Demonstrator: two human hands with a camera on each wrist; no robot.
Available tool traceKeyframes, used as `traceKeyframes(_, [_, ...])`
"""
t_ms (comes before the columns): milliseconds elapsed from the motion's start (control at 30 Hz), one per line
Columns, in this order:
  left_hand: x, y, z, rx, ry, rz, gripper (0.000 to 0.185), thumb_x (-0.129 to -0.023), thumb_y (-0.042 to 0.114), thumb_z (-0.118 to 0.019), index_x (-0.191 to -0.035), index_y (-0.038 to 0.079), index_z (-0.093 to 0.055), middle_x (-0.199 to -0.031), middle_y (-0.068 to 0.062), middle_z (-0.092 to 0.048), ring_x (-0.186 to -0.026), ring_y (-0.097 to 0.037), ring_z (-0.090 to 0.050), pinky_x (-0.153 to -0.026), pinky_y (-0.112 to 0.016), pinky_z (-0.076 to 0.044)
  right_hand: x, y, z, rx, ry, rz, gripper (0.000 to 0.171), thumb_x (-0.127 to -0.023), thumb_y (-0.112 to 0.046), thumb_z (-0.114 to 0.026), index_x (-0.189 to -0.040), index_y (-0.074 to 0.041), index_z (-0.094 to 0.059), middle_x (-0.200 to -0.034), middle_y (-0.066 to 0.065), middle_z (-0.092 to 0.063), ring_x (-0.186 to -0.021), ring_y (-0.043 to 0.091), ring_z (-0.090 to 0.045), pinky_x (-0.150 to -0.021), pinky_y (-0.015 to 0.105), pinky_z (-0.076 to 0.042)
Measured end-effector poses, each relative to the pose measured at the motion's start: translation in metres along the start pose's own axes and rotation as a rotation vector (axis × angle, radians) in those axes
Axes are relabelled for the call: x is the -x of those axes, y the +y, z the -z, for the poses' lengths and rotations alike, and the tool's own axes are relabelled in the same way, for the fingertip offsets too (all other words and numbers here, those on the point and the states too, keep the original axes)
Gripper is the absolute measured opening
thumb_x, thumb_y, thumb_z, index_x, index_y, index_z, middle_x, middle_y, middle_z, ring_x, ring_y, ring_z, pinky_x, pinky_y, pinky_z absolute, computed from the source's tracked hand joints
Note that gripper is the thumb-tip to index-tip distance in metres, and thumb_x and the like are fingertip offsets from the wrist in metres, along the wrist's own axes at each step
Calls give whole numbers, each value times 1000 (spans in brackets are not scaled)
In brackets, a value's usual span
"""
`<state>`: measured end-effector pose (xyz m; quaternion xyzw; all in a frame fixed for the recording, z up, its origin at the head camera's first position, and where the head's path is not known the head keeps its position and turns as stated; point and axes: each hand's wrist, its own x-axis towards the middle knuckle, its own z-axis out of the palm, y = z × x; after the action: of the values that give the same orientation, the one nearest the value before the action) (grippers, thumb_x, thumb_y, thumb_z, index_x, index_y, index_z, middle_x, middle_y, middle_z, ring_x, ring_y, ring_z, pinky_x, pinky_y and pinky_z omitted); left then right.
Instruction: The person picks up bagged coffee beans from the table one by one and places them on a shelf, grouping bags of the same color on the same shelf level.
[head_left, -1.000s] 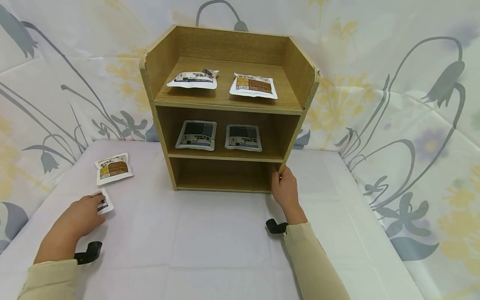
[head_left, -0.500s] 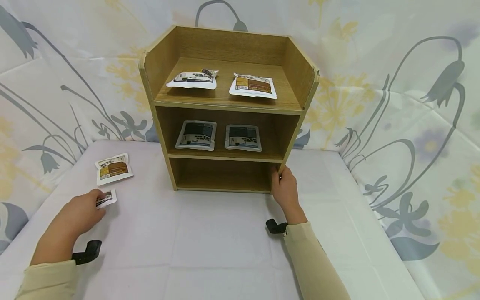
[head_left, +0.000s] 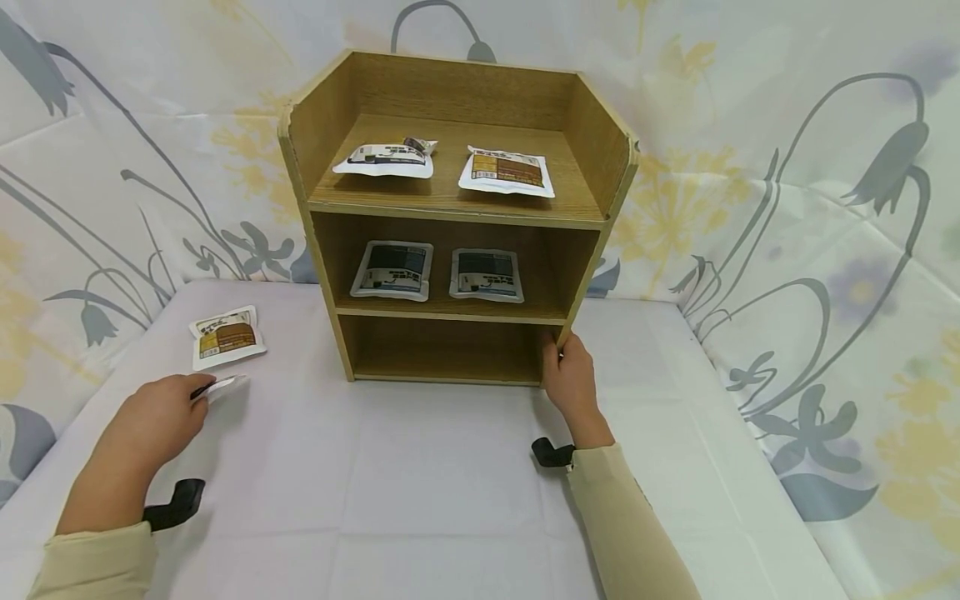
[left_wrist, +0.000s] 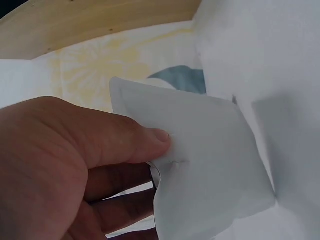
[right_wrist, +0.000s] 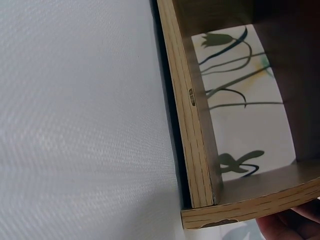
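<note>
My left hand (head_left: pixel 153 427) pinches a flat sealed food pouch (left_wrist: pixel 212 155) between thumb and fingers. Its plain white back faces the left wrist camera, while in the head view it shows nearly edge-on, tilted up over the cloth. Just beyond it lies another white pouch (head_left: pixel 228 337) with a brown and yellow label. At the lower right of a small wooden shelf (head_left: pixel 457 214), my right hand (head_left: pixel 573 379) grips the side panel's front edge; only some fingertips appear in the right wrist view, beside the wood (right_wrist: pixel 250 207).
On the top tier lie two white pouches, one puffy (head_left: pixel 390 160) and one brown-labelled (head_left: pixel 507 172). Two dark-labelled pouches (head_left: pixel 393 271) rest on the middle tier. A white cloth (head_left: pixel 435 492) covers the table, and floral fabric (head_left: pixel 750 167) hangs behind and at the sides.
My left hand has picked the pouch up off the cloth, turning it from lying flat to nearly edge-on and moving slightly forward. The right hand keeps its grip on the shelf.
</note>
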<state>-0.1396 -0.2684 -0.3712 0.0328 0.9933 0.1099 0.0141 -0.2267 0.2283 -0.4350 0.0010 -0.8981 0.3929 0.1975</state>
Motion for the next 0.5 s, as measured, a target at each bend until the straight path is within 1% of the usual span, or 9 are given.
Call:
traceKeyframes(167, [1,4,2,2,26,-22,35,-89,8,-56,-120,-9,-58,-109,-36,-62,-82,-43,-60,-68,-54,-48,0,1,0,5,-1,3,36,-103,-31,-40,-107,-1,-59,-96,17,-62,-84,30,-62,-69,43,-53])
traceKeyframes(300, [1,10,4,11,26,-17,34,-89,9,-58,-119,-8,-59,-107,-34,-63,-78,-39,-59,-65,-50,-48,0,1,-1,4,4,7,37,-103,-32,-40,-109,-1,-60,-97,17,-62,-86,31,-63,-70,44,-54])
traceKeyframes(500, [4,22,7,14,42,-39,32,-89,9,-60,-117,-6,-61,-103,-32,-65,-73,-35,-59,-61,-45,-47,0,2,-1,3,6,7,38,-103,-33,-40,-112,-1,-59,-100,17,-63,-89,31,-64,-72,45,-54])
